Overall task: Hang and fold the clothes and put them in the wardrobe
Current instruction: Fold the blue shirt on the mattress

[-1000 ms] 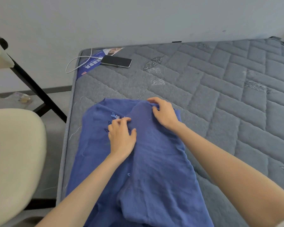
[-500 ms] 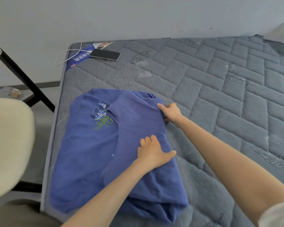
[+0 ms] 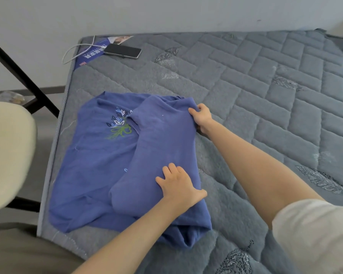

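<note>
The shirt (image 3: 99, 165) lay on the near left part of the mattress (image 3: 255, 80), its right side folded over the middle. The left hand (image 3: 178, 184) rested flat on the folded panel with straight fingers, apparently pinning the crease in place. The right hand (image 3: 201, 119), well apart from it, pinched the shirt's upper right edge, probably to square that corner. The left side was not yet folded. A phone (image 3: 122, 50) lay at the far corner.
</note>
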The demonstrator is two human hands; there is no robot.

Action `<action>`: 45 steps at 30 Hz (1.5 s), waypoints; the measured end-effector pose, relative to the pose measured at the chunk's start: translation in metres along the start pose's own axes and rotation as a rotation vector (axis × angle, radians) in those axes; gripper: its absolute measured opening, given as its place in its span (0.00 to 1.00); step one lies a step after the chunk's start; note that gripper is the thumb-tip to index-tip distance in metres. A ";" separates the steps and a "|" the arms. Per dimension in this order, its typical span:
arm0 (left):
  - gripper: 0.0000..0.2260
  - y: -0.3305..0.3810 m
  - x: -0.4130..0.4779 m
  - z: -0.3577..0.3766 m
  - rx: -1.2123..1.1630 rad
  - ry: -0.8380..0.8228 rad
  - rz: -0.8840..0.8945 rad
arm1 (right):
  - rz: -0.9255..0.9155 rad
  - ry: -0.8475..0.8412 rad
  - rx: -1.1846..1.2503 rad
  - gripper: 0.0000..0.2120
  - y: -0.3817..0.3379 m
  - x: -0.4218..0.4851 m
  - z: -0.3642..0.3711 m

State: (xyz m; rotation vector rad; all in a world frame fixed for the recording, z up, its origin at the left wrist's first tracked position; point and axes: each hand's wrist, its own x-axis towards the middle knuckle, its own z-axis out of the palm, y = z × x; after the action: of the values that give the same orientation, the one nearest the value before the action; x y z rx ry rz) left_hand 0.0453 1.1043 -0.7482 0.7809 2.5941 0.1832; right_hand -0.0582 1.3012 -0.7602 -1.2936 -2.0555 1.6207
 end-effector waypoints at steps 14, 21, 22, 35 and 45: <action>0.13 -0.027 0.009 -0.039 -0.529 -0.316 0.217 | -0.128 0.024 0.138 0.14 -0.016 -0.004 -0.008; 0.07 -0.093 0.006 -0.094 -1.067 -0.412 0.128 | -0.113 -0.001 0.360 0.14 -0.077 -0.015 0.031; 0.05 -0.105 0.006 -0.098 -1.113 -0.401 0.101 | -0.108 -0.012 0.373 0.14 -0.086 -0.017 0.042; 0.07 -0.261 0.004 -0.088 -1.269 -0.089 -0.366 | -0.141 -0.153 0.214 0.18 -0.146 -0.046 0.206; 0.07 -0.303 -0.005 -0.077 -1.210 -0.253 -0.445 | -0.245 -0.405 -0.097 0.11 -0.121 -0.059 0.262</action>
State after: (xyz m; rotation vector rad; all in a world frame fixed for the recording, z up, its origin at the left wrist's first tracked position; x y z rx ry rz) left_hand -0.1350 0.8488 -0.7509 -0.2026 1.8196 1.2389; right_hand -0.2516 1.0806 -0.7318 -0.7395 -2.4353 1.7974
